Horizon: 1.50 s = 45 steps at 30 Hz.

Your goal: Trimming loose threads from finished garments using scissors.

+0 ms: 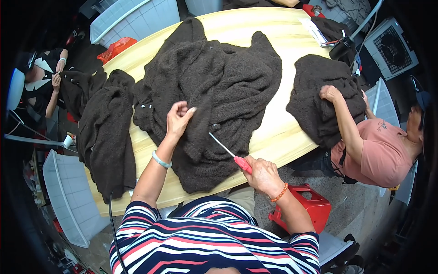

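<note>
A large dark brown knitted cardigan (228, 82) lies heaped on the table in front of me, with small pale buttons showing. My left hand (179, 119) is against its left part, thumb apart from loosely curled fingers, and no fabric shows clearly gripped. The knit just beside that thumb is slightly blurred. In my right hand (264, 176), closed round its red handle, is a screwdriver (242, 163) or similar tool with a thin metal shaft. The shaft slants up and left over the cardigan's lower part, its tip close to a button.
More brown knitwear (107, 132) hangs over the table's left end, where a person handles a piece. Another person at right works on a brown garment (315, 100). Plastic bins (68, 196), a red stool (308, 208) and a black bottle (342, 48) surround the wooden table (278, 137).
</note>
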Motion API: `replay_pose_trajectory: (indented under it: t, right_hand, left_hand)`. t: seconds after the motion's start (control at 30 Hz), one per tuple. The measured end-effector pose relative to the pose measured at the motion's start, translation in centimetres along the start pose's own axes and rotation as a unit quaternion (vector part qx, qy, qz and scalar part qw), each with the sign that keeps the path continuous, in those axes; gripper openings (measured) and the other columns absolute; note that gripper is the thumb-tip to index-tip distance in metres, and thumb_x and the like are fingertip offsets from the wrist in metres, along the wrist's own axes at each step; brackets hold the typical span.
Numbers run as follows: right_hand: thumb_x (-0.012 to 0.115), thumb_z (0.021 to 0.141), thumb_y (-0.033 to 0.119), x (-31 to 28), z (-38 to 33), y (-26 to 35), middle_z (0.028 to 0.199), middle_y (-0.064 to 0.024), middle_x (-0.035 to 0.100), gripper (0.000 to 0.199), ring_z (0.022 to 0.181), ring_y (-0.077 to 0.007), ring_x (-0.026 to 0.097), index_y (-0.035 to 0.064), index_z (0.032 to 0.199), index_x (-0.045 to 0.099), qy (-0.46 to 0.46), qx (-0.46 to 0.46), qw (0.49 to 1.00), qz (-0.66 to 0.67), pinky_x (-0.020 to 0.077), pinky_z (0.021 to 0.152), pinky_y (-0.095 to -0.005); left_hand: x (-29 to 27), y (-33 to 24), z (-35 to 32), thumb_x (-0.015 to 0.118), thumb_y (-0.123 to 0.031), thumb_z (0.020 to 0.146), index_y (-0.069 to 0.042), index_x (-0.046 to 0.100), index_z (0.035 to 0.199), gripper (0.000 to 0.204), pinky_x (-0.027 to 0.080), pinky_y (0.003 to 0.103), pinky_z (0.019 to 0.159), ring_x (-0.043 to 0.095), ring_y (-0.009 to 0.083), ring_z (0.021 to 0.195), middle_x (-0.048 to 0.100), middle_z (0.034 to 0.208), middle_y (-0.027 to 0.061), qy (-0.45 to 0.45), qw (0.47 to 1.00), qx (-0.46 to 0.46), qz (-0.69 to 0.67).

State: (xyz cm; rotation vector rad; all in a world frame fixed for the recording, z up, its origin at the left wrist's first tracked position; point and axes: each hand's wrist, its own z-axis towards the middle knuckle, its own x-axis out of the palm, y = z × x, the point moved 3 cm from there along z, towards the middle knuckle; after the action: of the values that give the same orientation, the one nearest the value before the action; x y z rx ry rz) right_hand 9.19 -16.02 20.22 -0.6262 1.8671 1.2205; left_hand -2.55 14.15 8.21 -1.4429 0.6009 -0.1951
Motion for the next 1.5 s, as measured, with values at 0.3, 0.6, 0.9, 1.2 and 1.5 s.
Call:
replay_pose_trajectory:
  t: [0.3,0.6,0.9,1.2,1.5]
  right_hand:
    - [0.064,0.086,0.022,-1.9,3.3,-0.1,0.066,-0.0208,0.063,0.018,0.067,-0.0381,0.066,0.0071,0.092,0.056,-0.038,0.018,0.999,-0.003,0.0524,0.062,-0.0476]
    - [0.063,0.087,0.025,-3.0,5.6,-0.4,0.066,-0.0202,0.064,0.019,0.067,-0.0400,0.065,0.0068,0.090,0.059,-0.004,0.013,1.000,-0.008,0.0518,0.064,-0.0496]
    - [0.062,0.087,0.025,-3.5,5.8,0.0,0.065,-0.0201,0.063,0.019,0.068,-0.0383,0.066,0.0064,0.087,0.060,0.028,-0.022,0.999,-0.010,0.0522,0.064,-0.0491]
    - [0.062,0.088,0.031,-1.7,3.4,0.2,0.067,-0.0196,0.064,0.023,0.067,-0.0388,0.066,0.0086,0.092,0.059,0.081,-0.023,0.996,-0.021,0.0522,0.064,-0.0492]
    - [0.059,0.090,0.029,-0.4,0.3,0.6,0.059,-0.0166,0.062,0.020,0.059,-0.0352,0.066,0.0083,0.089,0.059,0.100,-0.051,0.991,-0.068,0.0530,0.055,-0.0456]
  left_hand:
    - [3.3,0.1,5.1,0.075,-0.015,0.079,-0.003,0.066,0.085,0.017,0.044,0.024,0.061,0.050,0.0062,0.064,0.058,0.072,-0.0032,0.121,0.988,-0.069,0.060]
    - [3.1,-1.7,1.9,0.068,-0.004,0.088,-0.002,0.066,0.085,0.003,0.047,0.020,0.067,0.056,0.0039,0.072,0.065,0.084,-0.0026,0.125,0.963,-0.089,-0.219]
    - [3.1,-2.8,0.5,0.070,-0.007,0.087,-0.001,0.068,0.086,0.007,0.045,0.020,0.064,0.051,0.0025,0.072,0.062,0.081,-0.0056,0.112,0.972,-0.070,-0.195]
    - [1.1,2.7,-3.8,0.065,-0.013,0.092,0.002,0.062,0.102,0.018,0.046,0.021,0.066,0.054,0.0041,0.073,0.063,0.082,-0.0022,0.050,0.987,-0.099,-0.116]
    - [-0.8,0.8,-10.2,0.068,-0.018,0.088,0.006,0.062,0.105,0.031,0.050,0.030,0.079,0.061,0.0126,0.085,0.070,0.094,0.0101,0.062,0.996,-0.062,0.000]
